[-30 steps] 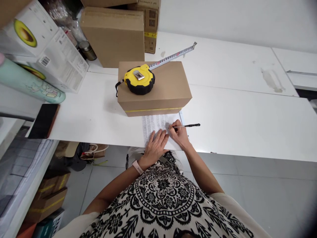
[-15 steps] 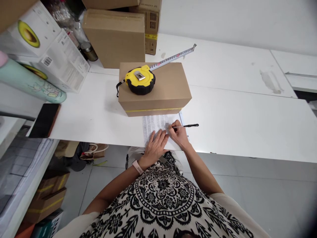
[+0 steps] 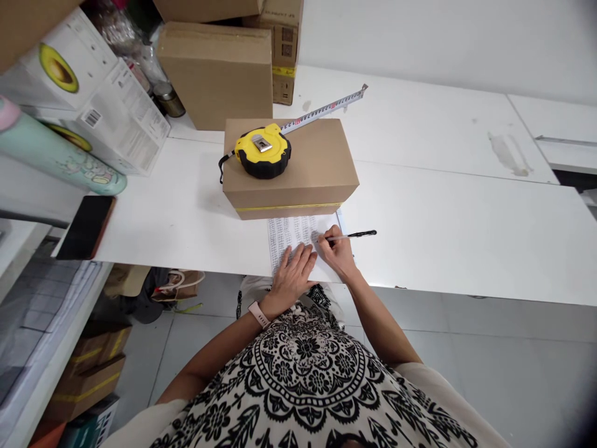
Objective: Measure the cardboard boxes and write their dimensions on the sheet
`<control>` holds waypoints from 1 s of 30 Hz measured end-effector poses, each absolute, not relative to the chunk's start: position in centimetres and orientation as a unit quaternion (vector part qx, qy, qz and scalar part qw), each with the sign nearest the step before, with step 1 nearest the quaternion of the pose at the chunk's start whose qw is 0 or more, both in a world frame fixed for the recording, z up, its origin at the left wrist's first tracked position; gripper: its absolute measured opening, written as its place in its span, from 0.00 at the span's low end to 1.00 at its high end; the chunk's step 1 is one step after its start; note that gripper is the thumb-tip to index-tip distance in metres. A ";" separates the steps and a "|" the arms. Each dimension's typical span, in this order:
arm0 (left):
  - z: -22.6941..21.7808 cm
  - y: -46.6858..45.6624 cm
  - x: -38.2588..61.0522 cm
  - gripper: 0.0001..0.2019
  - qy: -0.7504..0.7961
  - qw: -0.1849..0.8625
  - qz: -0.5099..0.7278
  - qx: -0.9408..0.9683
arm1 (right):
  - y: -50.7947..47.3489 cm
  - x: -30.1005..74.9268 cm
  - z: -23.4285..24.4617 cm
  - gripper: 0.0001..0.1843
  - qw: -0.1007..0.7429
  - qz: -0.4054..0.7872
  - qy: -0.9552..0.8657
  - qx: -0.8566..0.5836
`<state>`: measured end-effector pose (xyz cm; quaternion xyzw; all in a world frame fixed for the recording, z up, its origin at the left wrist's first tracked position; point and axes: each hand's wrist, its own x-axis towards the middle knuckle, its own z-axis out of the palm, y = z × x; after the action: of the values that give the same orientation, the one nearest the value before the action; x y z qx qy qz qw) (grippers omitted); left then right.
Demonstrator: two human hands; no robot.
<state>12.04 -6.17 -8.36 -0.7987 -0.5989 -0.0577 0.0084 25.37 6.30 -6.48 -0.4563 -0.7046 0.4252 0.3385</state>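
Note:
Lying flat with its fingers stretched out, my left hand (image 3: 292,274) rests on a sheet of paper (image 3: 277,239) covered in columns of writing. My right hand (image 3: 337,252) is closed around a pen (image 3: 354,235), its tip at the sheet and its black end pointing right. Just beyond both hands stands a cardboard box (image 3: 291,198) with yellow tape along its side; it sits at the paper's far edge. On the box lies a yellow and black tape measure (image 3: 265,150), its blade (image 3: 321,112) drawn out past the box toward the back right.
A phone (image 3: 86,227) lies at the left end of the white table (image 3: 448,236). Behind it are a green bottle (image 3: 65,152) and white avocado-printed boxes (image 3: 119,115). More cardboard boxes (image 3: 219,78) stand at the back. Shelving (image 3: 56,336) is at lower left.
The pen's black end has tipped up slightly, and the right hand has barely shifted. My left hand, the box and the tape measure stay in place.

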 end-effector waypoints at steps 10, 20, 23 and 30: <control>-8.2 -6.1 12.1 0.37 -0.600 0.008 -0.052 -0.798 | 6.3 25.4 -6.4 0.13 0.340 0.424 -0.709 -0.450; -8.3 -6.1 12.1 0.37 -0.597 0.014 -0.061 -0.800 | 6.4 25.4 -6.6 0.13 0.337 0.421 -0.714 -0.447; -8.3 -6.1 12.1 0.37 -0.599 0.005 -0.061 -0.798 | 6.3 25.4 -6.5 0.13 0.334 0.429 -0.711 -0.446; -8.3 -6.1 12.0 0.35 -0.598 0.015 -0.058 -0.799 | 6.4 25.4 -6.4 0.12 0.332 0.422 -0.711 -0.454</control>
<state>12.02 -6.12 -8.31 -0.7991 -0.5981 -0.0581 0.0146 25.38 6.40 -6.45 -0.4542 -0.7105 0.4224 0.3322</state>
